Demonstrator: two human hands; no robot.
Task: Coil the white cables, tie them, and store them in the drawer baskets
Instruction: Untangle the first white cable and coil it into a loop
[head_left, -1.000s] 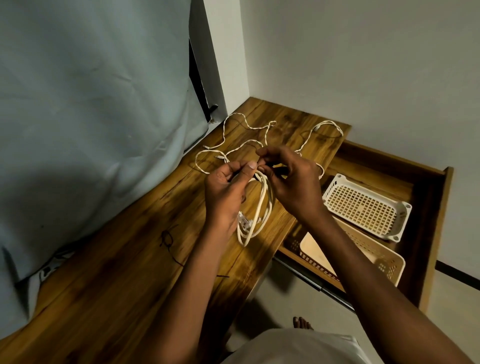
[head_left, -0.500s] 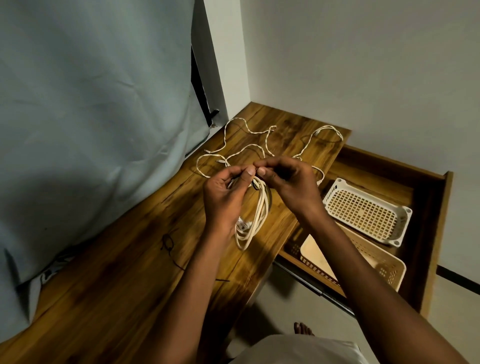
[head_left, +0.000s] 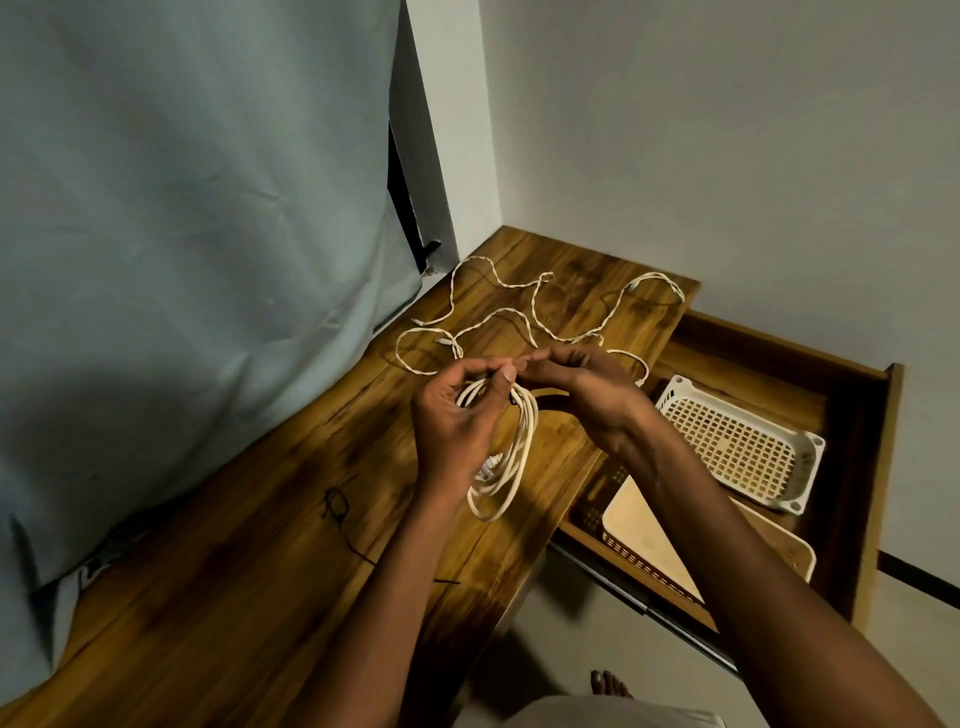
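Change: both hands have closed in at the coil's top.
Left hand (head_left: 457, 421): grip pinches the coiled cable (head_left: 511, 457).
Right hand (head_left: 582, 389): grip pinches the tie point.
Meaning: tying likely under way; baskets (head_left: 737, 447) still wait.

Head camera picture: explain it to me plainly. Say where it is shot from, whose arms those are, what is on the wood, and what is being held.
The picture comes from a camera worn on a person's head, looking forward and down, so the two arms reaching in from the bottom are that person's own. There is no machine. The left hand and the right hand meet at the top of a coiled white cable, pinching it there while its loops hang below. Behind the hands, a loose twisted cable sprawls on the wooden desk. A thin black tie also lies on the desk. To the right, an open drawer holds a white basket and a beige basket.
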